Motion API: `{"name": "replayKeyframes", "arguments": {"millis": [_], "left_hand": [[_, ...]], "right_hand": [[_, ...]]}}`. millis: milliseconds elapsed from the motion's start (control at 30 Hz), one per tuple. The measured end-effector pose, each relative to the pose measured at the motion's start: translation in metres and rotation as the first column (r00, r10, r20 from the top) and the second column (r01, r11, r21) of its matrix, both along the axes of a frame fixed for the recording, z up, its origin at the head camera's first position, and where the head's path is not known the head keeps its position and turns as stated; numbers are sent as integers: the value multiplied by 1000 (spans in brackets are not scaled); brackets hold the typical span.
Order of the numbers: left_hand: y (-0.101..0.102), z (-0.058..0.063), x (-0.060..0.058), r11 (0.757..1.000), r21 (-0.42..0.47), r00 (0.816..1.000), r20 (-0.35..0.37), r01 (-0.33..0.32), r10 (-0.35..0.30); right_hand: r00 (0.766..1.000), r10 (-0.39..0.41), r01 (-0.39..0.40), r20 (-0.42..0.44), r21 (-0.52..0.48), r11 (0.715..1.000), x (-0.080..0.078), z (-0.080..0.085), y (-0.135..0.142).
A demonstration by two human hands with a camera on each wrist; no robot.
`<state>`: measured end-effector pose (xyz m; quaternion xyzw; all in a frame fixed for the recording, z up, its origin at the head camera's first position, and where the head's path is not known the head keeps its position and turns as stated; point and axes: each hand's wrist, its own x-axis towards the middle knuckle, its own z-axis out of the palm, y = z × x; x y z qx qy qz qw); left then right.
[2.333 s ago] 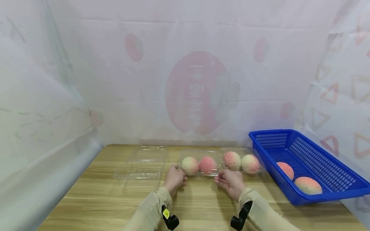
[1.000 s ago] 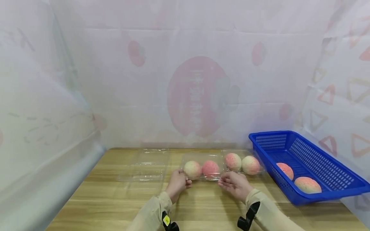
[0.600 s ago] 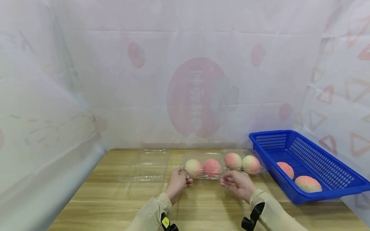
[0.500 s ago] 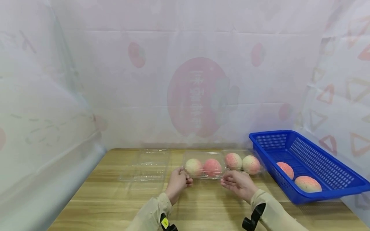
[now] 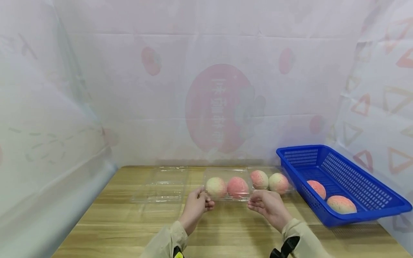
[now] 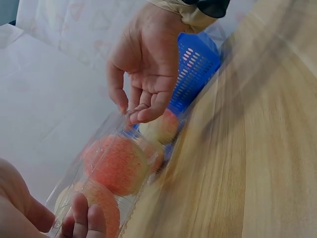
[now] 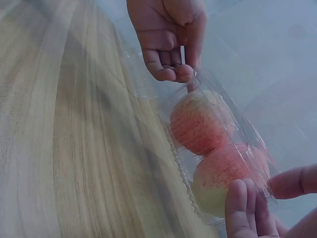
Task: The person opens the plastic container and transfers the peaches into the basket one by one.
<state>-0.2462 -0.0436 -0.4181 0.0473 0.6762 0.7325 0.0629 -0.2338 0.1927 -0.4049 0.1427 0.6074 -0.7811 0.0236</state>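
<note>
A clear plastic clamshell box [image 5: 227, 172] holds two peaches, one pale [image 5: 216, 187] and one pink [image 5: 238, 187], side by side. At its near left corner, my left hand [image 5: 195, 208] pinches the edge between thumb and fingers. My right hand [image 5: 269, 209] pinches the near right corner in the same way. The lid lies over the fruit, as the right wrist view shows with the box's ribbed rim [image 7: 184, 176]. Whether the box is fully off the table cannot be told. Directly to its right stands a second clear box [image 5: 274, 169] with two peaches.
On the left lies a clear box [image 5: 167, 175] with its lid spread out and nothing inside. A blue perforated basket [image 5: 342, 172] at the right holds two peaches [image 5: 342, 204]. White printed cloth [image 5: 129, 89] closes off the wooden table's [image 5: 129, 229] back and sides.
The box between my hands has moved slightly right and a little closer. My right hand has moved right with its corner. The other boxes and the basket have stayed put.
</note>
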Motion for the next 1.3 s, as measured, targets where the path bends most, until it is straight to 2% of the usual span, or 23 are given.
{"name": "replayKeyframes", "arguments": {"millis": [300,600,733,833,1067,1300], "left_hand": [[-8,8,20,1000,3,999,-33,2,-2],[-12,8,47,1000,-5,999,-40,7,-7],[-15,6,58,1000,21,1000,-22,6,-5],[-19,3,64,999,30,1000,-11,18,-17],[-29,-8,69,995,-96,1000,-3,-10,9],[-36,-16,71,991,-131,999,35,-27,32]], "right_hand": [[999,0,0,-43,-8,1000,22,1,-10],[997,-9,8,-73,-18,1000,46,-1,-9],[998,38,-39,-50,-20,999,58,-1,-8],[994,104,-105,-34,-32,994,63,-4,-6],[966,256,-258,-40,-40,965,63,-14,-4],[952,307,-307,-14,-20,951,61,-26,-7]]}}
